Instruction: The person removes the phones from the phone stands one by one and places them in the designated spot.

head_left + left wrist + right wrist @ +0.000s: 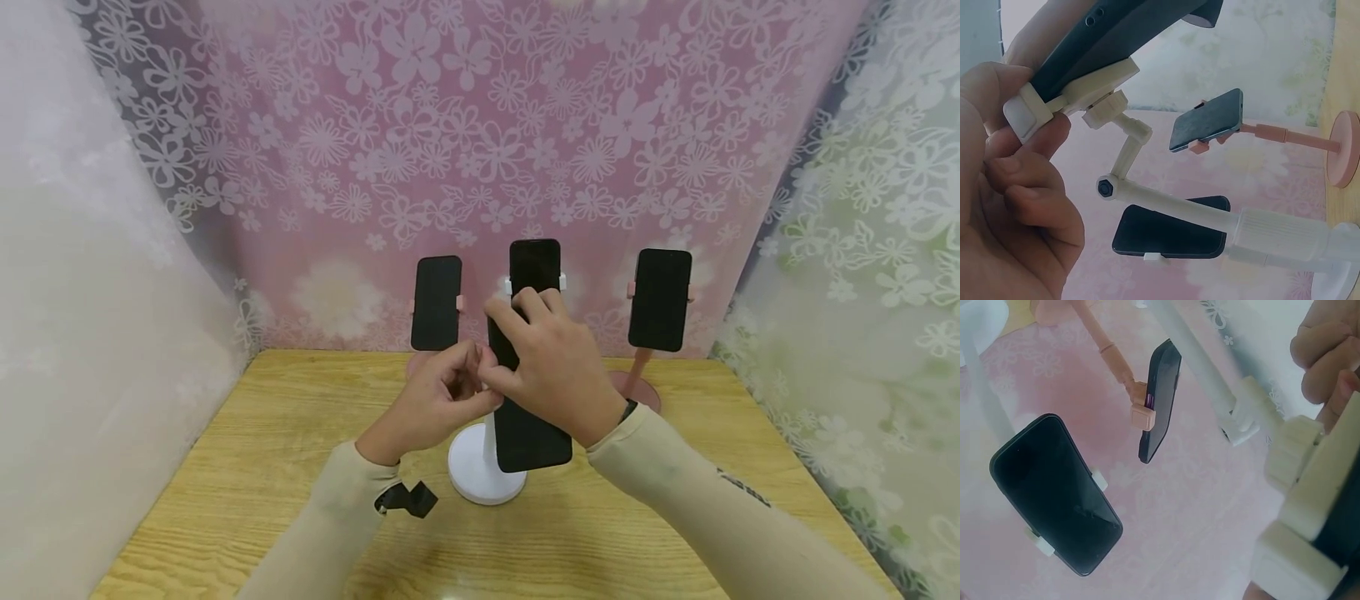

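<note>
A black smartphone (pixel 531 442) sits tilted at the white phone stand (pixel 474 475) in the front middle. My right hand (pixel 555 367) lies across its screen, fingers bent over its upper part and thumb at its left edge. With thumb and fingertips, my left hand (pixel 435 392) pinches the stand's white clamp jaw (pixel 1027 114) at the phone's edge. The left wrist view shows the clamp's back plate (pixel 1104 81) against the phone's back, on a jointed white arm (pixel 1166 203). In the right wrist view, another clamp jaw (pixel 1297 562) overlaps the phone's dark side.
Behind stand more phones in holders: a left phone (pixel 437 304) and a right phone (pixel 660 300) in pink clamps, and a middle phone (pixel 535 262) in a white one. The wooden table (pixel 270 492) meets flowered cloth (pixel 360 167) at the back; cloth also hangs at both sides.
</note>
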`<state>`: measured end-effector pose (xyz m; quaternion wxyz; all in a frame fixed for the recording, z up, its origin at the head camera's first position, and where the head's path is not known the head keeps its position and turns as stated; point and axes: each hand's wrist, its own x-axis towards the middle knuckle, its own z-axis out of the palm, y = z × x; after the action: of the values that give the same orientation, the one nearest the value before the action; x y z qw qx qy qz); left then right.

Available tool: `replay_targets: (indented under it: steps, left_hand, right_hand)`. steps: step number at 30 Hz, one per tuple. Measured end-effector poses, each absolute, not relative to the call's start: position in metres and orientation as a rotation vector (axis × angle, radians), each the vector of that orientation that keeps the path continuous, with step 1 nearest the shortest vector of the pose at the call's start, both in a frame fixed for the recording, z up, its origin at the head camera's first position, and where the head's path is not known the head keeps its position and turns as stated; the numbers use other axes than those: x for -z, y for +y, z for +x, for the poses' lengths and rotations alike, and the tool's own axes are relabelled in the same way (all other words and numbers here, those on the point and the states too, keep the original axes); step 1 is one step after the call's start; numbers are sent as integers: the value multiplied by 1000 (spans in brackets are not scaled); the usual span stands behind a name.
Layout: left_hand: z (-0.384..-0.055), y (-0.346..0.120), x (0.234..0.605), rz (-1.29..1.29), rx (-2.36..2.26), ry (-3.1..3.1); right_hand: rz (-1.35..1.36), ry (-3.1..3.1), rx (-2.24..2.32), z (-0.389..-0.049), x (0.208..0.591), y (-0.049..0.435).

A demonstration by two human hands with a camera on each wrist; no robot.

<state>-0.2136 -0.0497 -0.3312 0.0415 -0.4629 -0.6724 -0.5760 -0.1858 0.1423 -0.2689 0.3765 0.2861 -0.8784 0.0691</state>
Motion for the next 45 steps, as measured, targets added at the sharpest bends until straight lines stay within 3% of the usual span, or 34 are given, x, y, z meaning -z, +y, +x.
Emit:
replay_targets:
  steps: [45]
  left_hand:
    - [-228, -51, 333, -1614, 1811, -1987]
  right_hand:
    - [810, -2358, -345, -185, 258, 149]
